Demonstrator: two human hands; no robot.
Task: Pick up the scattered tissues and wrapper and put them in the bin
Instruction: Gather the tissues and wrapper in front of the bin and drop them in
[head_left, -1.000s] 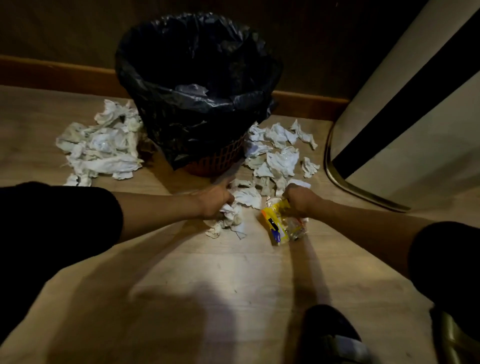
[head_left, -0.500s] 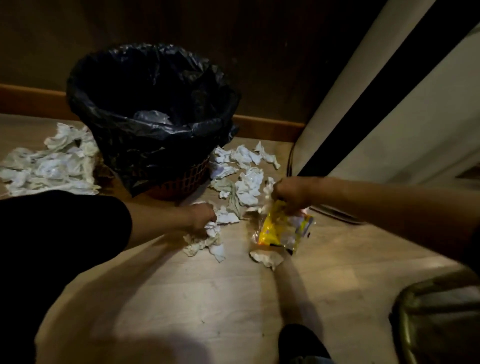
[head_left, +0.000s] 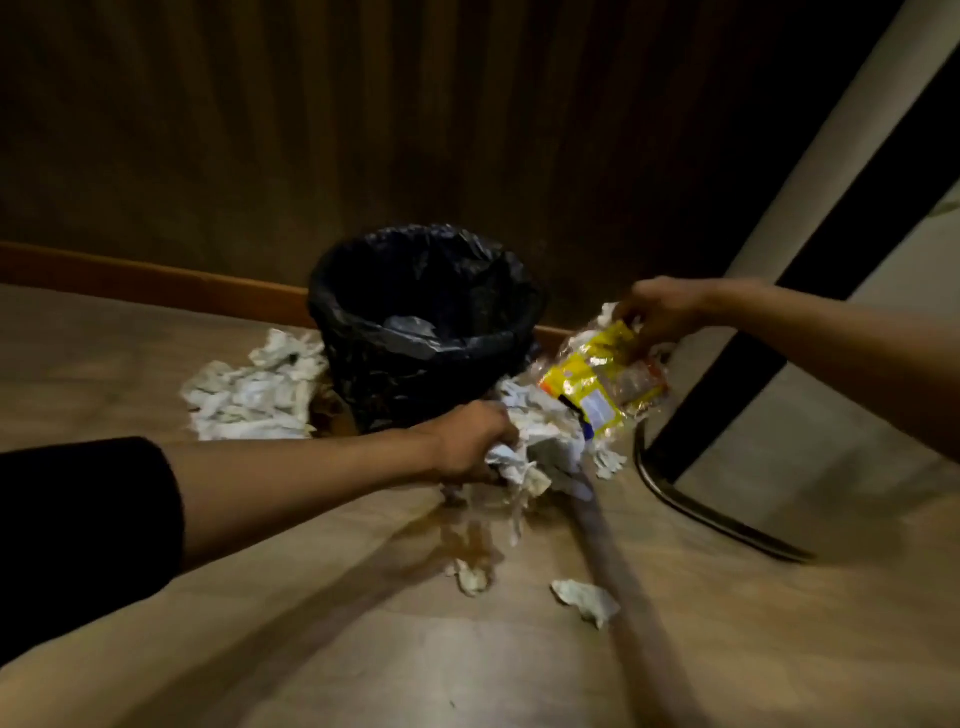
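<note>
Lifted off the floor since a second ago – wrapper (head_left: 597, 379) and a clump of tissues (head_left: 524, 467), both raised toward the bin (head_left: 415, 332).

Right hand (head_left: 660, 312), at centre right, pinching the yellow wrapper by its top edge, just right of the bin's rim and not yet over the mouth. Left hand (head_left: 467, 441), at centre, fingers curled round the tissue wad, strands trailing below, in front of the bin's wall. Carrying step under way; next, likely a swing of both loads over the black liner, then a release. More tissues left – a pile (head_left: 249, 395) left of the bin, two scraps (head_left: 587, 600) at lower centre on the floor (head_left: 727, 649).
</note>
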